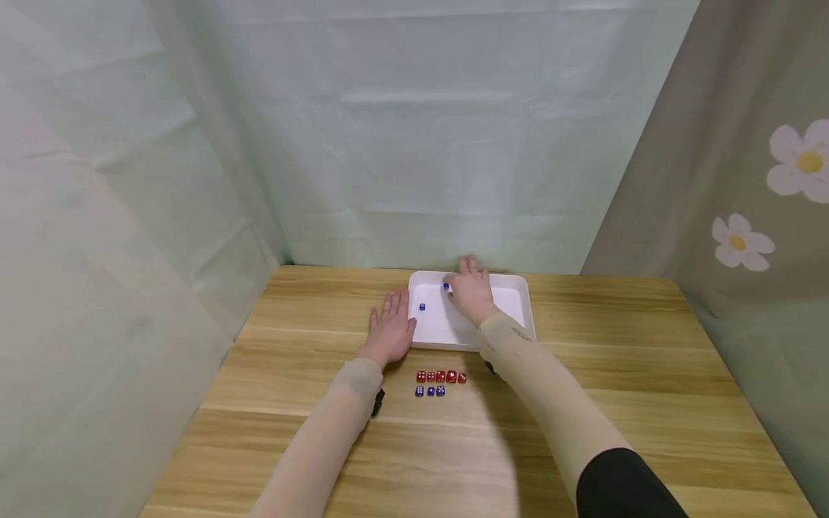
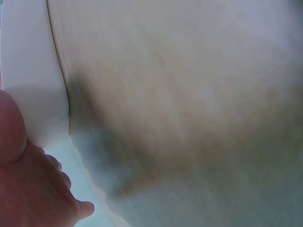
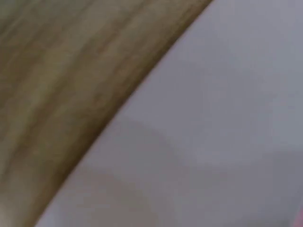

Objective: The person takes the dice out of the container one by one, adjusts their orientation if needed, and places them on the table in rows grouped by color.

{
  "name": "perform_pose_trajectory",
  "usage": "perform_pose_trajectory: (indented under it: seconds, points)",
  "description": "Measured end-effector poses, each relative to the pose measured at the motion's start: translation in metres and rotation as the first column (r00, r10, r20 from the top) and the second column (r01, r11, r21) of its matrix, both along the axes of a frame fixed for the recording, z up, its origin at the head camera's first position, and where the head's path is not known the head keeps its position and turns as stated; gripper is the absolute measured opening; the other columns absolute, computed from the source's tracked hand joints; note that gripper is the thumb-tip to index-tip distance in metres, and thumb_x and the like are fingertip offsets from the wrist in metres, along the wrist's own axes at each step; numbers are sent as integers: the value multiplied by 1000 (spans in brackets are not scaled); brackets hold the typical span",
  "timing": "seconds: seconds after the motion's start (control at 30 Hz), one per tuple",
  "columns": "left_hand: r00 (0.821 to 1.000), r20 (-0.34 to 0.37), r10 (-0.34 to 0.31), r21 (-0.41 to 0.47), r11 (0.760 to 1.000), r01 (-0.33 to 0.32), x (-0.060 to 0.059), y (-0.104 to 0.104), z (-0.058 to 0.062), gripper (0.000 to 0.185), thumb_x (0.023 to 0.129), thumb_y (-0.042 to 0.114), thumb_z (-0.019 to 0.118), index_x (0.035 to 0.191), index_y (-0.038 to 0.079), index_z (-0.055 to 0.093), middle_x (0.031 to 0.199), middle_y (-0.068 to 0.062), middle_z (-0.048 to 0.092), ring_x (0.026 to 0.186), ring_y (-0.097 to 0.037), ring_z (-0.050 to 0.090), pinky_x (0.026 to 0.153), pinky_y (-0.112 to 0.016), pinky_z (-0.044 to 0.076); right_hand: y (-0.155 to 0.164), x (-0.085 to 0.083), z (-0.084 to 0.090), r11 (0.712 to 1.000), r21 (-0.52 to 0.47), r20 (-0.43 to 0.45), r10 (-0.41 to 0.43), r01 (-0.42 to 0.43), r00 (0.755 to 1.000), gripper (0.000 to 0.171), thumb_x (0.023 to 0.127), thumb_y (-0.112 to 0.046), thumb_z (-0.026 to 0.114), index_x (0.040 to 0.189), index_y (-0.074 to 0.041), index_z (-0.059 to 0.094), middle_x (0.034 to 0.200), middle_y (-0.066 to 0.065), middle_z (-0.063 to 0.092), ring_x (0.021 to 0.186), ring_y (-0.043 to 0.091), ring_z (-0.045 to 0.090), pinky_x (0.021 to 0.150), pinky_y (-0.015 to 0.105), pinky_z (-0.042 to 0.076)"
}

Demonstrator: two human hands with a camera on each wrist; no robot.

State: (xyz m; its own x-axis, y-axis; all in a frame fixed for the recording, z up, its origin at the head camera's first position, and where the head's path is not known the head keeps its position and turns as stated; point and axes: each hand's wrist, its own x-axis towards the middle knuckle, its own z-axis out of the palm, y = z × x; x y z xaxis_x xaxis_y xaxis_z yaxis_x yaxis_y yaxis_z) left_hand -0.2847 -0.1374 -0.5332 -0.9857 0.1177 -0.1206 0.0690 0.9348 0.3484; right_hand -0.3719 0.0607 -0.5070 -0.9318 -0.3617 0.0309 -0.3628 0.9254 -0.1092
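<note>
A shallow white tray (image 1: 430, 332) lies near the far edge of the table. Over it, my right hand (image 1: 470, 293) pinches a blue die (image 1: 446, 286) between thumb and index finger, the other fingers stretched towards the back rim. Another blue die (image 1: 422, 306) sits in the tray's left part. My left hand (image 1: 391, 332) rests with straight fingers along the tray's left side, the thumb at its rim. In the left wrist view, that hand (image 2: 33, 189) shows beside the white tray wall (image 2: 33, 61). The right wrist view shows mostly bare tray floor (image 3: 227, 94).
In front of the tray, several red dice (image 1: 441, 376) form a row on the wooden table (image 1: 291, 345). Three blue dice (image 1: 430, 391) line up just nearer to me. A pale curtain (image 1: 421, 144) hangs behind the table.
</note>
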Motion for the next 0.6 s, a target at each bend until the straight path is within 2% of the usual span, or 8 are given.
perform_pose_trajectory:
  seconds: [0.1, 0.33, 0.6]
  points:
    - [1000, 4, -1, 0, 1000, 1, 0, 1, 1, 71, 116, 36, 35, 172, 7, 3, 180, -13, -1, 165, -32, -5, 129, -62, -2, -2, -2, 0, 1000, 8, 13, -4, 3, 1000, 32, 103, -24, 73, 135, -20, 75, 169, 27, 34, 160, 48, 19, 122, 71, 28]
    - [1000, 14, -1, 2, 1000, 1, 2, 2, 4, 71, 116, 36, 36, 172, 7, 3, 180, -13, -1, 165, -32, -5, 129, -62, -2, -7, -3, 0, 999, 28, -21, -43, 43, 999, 22, 105, -20, 69, 124, -18, 80, 168, 24, 38, 160, 47, 22, 122, 67, 30]
    - [1000, 5, -11, 14, 1000, 11, 0, 1, 1, 70, 116, 33, 35, 172, 5, 4, 179, -15, 0, 165, -33, -5, 129, -63, -2, -5, -2, -1, 997, 43, -19, -64, 65, 998, 20, 104, -20, 71, 121, -16, 81, 168, 23, 38, 159, 46, 23, 122, 66, 32]
